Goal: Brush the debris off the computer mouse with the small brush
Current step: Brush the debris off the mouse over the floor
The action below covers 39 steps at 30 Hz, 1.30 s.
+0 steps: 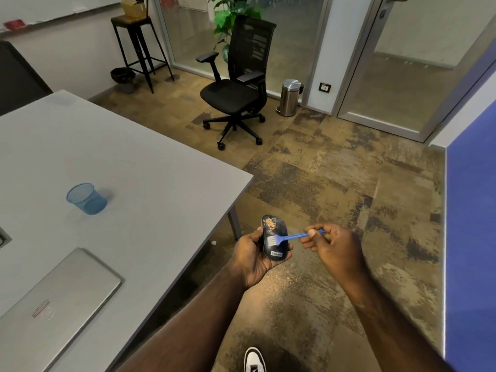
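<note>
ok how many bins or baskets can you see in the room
3: a blue mesh basket on the grey table, a black bin beside the stool, a steel pedal bin by the glass wall. Others may be hidden.

Office corner with grey table and patterned carpet
On the table, a blue mesh cup at 9 o'clock and a closed laptop at 8; chair, steel bin and stool toward 12
</note>
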{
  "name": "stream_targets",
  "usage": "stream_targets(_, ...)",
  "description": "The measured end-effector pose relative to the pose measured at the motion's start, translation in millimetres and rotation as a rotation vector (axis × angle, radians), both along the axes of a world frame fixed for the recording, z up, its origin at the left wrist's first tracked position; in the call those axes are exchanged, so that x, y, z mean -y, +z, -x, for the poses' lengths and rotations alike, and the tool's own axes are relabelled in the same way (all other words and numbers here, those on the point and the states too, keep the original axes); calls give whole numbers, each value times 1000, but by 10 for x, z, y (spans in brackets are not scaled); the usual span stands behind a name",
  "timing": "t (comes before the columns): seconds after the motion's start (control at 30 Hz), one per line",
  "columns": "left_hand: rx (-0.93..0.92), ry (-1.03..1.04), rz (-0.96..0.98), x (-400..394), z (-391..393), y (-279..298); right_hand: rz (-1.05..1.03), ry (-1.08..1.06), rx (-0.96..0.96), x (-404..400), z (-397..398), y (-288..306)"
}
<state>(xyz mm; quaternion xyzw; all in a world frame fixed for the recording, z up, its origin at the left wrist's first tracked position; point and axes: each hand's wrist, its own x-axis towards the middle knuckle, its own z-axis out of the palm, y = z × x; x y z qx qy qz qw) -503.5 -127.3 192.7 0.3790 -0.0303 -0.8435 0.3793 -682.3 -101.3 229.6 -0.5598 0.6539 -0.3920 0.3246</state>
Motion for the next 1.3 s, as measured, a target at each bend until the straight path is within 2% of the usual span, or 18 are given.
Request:
stream_targets(0.1,-22,13,-21,-10,-22,-7,52,-155,-2,67,67,27)
stream_targets(0.17,-25,11,-16,-8,-26,-17,74,-98,24,57,67,43)
stream_targets(0.23,-14,-7,0,-6,-21,-22,58,-13,-30,23,30,29)
stream_targets(0.33,-27,-12,-5,-1,-18,1,27,-138,-133,94,87,5)
stream_targets(0.4,-49,-11,-16,-10,-25,11,15,-212,-98,145,163,-9)
stream_targets(0.47,-50,-7,-10,-7,-30,16,9,-176,-29,147,160,-12)
stream_targets(0.53,-42,-10,-10,4,-37,16,1,-114,-94,127,135,-34)
stream_targets(0.63,-54,-5,-31,1,-45,15,-38,-199,-213,174,195,-46)
stream_targets(0.73,-58,-13,-29,-5,-48,14,-11,-201,-63,191,231,-14)
stream_targets(0.87,-28,-33,-13,5,-38,15,44,24,117,119,85,103)
stream_targets(0.97,4,-47,0,-1,-12,20,30,98,-45,164,-24,97)
stream_targets(1.13,-19,-59,-14,-22,-1,22,8,-86,-212,389,-33,101)
stream_targets(1.23,-12,-85,-12,-26,-8,9,1,-136,-214,476,26,98)
stream_targets(1.3,-9,-87,-6,-18,-19,0,17,-113,-118,475,44,104)
